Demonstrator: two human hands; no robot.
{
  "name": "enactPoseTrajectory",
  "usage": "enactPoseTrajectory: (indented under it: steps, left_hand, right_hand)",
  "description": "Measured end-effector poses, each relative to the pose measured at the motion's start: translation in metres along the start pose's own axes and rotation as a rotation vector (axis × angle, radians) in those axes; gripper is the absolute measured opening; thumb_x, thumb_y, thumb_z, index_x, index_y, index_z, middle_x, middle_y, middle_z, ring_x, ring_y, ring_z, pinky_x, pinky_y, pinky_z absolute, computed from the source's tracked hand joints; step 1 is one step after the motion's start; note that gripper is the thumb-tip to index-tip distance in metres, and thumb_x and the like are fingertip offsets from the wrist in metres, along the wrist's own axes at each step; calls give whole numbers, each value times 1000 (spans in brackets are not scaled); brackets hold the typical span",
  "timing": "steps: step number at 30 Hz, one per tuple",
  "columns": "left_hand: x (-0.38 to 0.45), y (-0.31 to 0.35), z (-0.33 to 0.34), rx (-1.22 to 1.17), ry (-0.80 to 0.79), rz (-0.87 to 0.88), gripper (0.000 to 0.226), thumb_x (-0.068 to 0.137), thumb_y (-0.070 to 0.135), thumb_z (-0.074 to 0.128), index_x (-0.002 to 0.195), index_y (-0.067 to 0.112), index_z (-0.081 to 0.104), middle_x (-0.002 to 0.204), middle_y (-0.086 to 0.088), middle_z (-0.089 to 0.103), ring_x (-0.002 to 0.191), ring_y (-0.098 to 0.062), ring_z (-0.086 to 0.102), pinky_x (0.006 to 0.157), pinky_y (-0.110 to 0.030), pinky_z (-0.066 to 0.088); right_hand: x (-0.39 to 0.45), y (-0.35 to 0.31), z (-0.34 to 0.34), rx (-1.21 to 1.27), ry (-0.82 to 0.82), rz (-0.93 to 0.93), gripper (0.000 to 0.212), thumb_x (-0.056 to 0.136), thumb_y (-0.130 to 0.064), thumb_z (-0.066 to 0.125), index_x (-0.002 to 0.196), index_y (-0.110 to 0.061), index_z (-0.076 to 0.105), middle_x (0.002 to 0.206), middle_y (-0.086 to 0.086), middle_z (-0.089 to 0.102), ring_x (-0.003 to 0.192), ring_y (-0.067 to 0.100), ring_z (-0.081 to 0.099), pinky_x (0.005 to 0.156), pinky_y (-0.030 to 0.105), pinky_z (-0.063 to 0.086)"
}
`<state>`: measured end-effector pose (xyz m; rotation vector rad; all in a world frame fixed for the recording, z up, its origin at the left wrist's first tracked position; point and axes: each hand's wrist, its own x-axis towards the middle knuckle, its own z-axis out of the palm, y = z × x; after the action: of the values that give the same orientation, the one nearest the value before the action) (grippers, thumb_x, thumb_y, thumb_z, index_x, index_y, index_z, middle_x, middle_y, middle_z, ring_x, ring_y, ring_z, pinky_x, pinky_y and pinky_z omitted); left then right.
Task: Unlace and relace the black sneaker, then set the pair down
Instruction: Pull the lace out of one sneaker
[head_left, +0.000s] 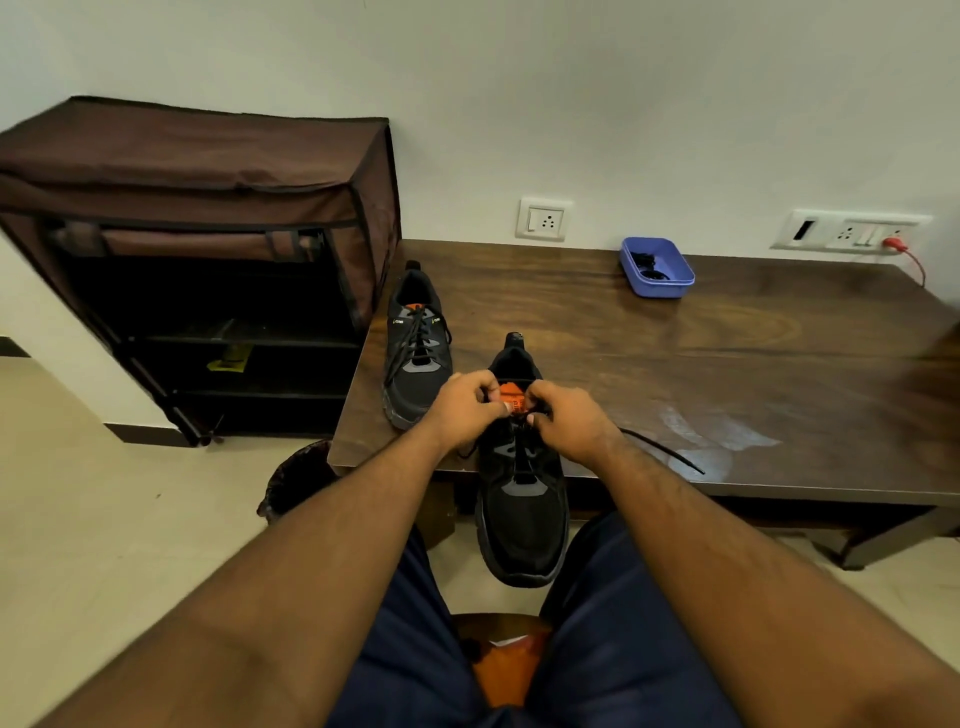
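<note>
Head view, left hand (464, 408) and right hand (567, 420) pinching lace (660, 450) ends at black sneaker (521, 493) tongue, table (727, 364) edge

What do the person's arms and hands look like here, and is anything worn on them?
Both forearms are bare right up to the bottom edge of the picture, so no sleeves show. The left hand and right hand are bare too: no gloves, and no watch, band or ring can be seen. The only clothing in view is dark navy trousers on the legs below.
</note>
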<state>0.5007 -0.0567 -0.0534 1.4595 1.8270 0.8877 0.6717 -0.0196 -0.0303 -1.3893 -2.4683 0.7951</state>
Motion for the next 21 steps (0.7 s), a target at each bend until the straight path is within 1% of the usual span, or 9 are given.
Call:
enactPoseTrajectory:
  steps: [3,5,6,8,11,14,17,19,21]
  left_hand:
    - [-3,-5,2,-120,76,-72,20,79,9,73,70,21,59,72,2,48,69,-11,45,67,-25,41]
    - [-7,-6,5,-176,81,-62,12,83,8,71,81,18,65,74,1,50,70,-9,47,67,-21,41]
    - [-9,-6,6,-193,72,-49,8,85,8,70,89,16,68,75,2,52,70,-8,49,66,-17,42]
    - [-13,-10,9,-209,82,-26,12,89,12,68,101,12,70,79,1,57,73,-8,52,65,-11,43]
    - [-15,-19,10,-277,149,-42,15,90,13,67,105,11,70,83,-2,60,79,-12,56,77,-25,46]
    - [-17,-22,10,-303,185,-67,15,90,12,67,105,12,70,85,2,64,81,-11,58,78,-24,47]
    - [-18,-22,10,-305,198,-58,12,88,14,70,99,18,70,91,-2,67,84,-12,61,75,-19,49]
    - [-18,-23,12,-275,225,-58,10,88,14,71,94,21,68,91,-5,67,83,-12,59,69,-11,46]
    - [-18,-23,13,-259,261,-64,9,87,15,72,91,23,67,88,-6,66,81,-13,58,67,-11,45]
  right_hand:
    - [-2,2,0,-73,19,-46,25,93,-8,50,112,-21,57,100,-4,57,88,13,50,76,26,37]
    - [-2,0,0,-83,41,-50,28,92,-6,46,113,-20,58,98,-6,55,89,14,52,75,27,38]
    - [0,-1,0,-68,53,-34,26,93,-10,45,112,-21,60,98,-5,58,90,17,56,75,28,41]
    - [7,-5,0,-33,59,5,25,97,-20,45,113,-25,64,102,-5,63,94,18,60,78,30,46]
    - [19,-16,4,-76,-34,-13,23,96,-33,52,110,-27,70,102,-7,65,93,13,59,78,28,44]
    - [26,-23,17,-33,-9,15,15,92,-28,61,96,-25,74,96,-6,69,91,13,61,78,26,44]
    - [28,-19,24,188,89,90,19,92,-15,60,77,-21,69,88,-9,62,83,9,58,74,25,42]
    - [22,-19,22,517,176,161,22,95,-8,54,75,-15,63,91,-7,54,76,4,54,67,22,42]
    - [13,-18,19,926,205,266,23,99,-7,47,79,-14,56,85,-2,55,65,1,55,54,16,45]
